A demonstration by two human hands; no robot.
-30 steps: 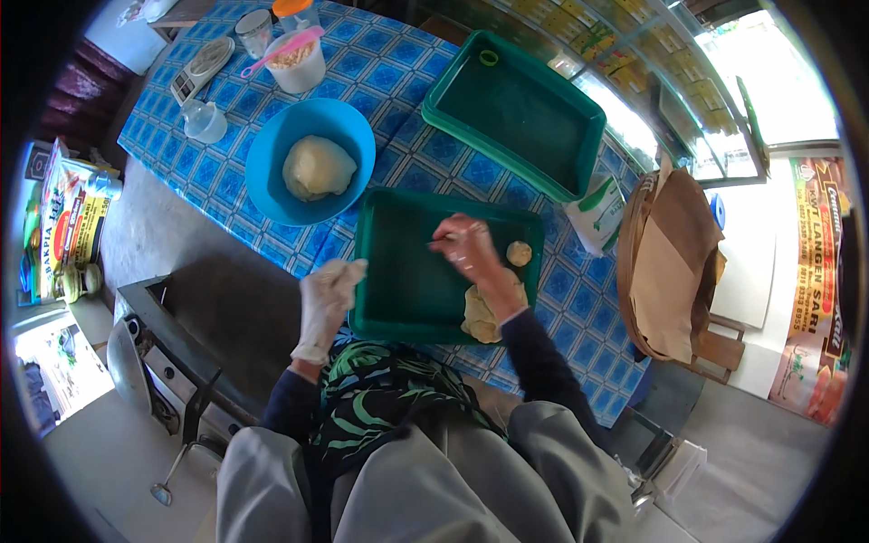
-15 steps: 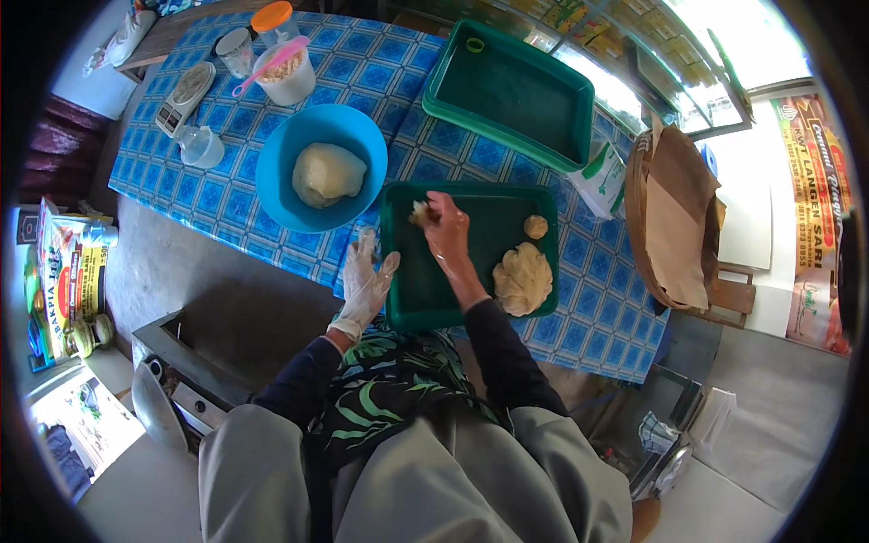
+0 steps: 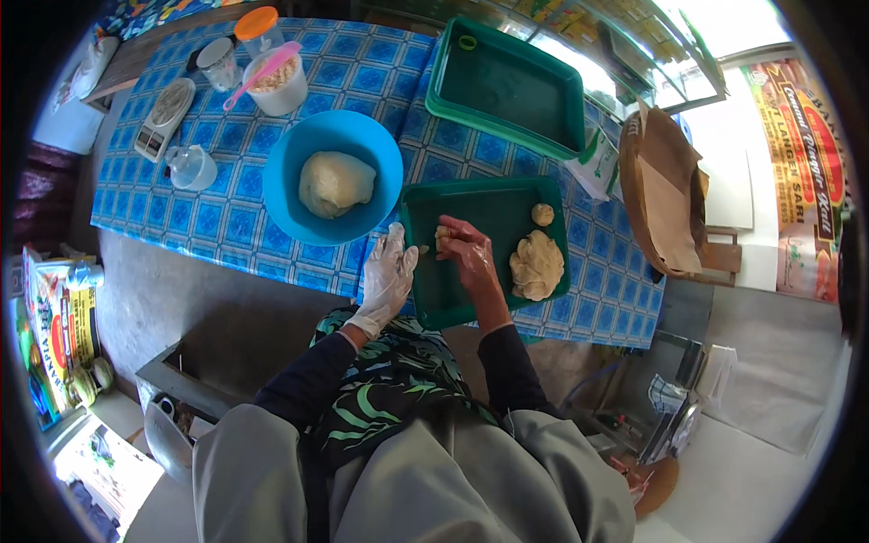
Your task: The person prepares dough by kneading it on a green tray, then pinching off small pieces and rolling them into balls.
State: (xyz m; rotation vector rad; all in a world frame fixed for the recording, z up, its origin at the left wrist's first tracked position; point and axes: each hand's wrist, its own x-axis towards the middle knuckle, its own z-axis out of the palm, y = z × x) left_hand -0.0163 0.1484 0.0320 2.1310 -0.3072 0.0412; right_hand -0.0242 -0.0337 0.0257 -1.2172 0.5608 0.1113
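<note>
Two green trays are seen on the checked tablecloth [image 3: 272, 235]. On the near tray [image 3: 471, 299], right of the blue bowl [image 3: 299, 217], a small dough piece [image 3: 441, 237] is pinched by the right hand [image 3: 469, 258]; the gloved left hand [image 3: 387, 276], fingers together, rests on its left rim.

dough piece [image 3: 444, 237] | small, pale | in right hand [image 3: 468, 256] | over green tray [image 3: 493, 210]

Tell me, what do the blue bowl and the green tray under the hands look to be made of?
Blue bowl: likely plastic, with a uniform bright colour, smooth wall and soft sheen. Green tray: probably plastic too, with an even colour and moulded raised rim; a painted metal tray can't be ruled out.
</note>
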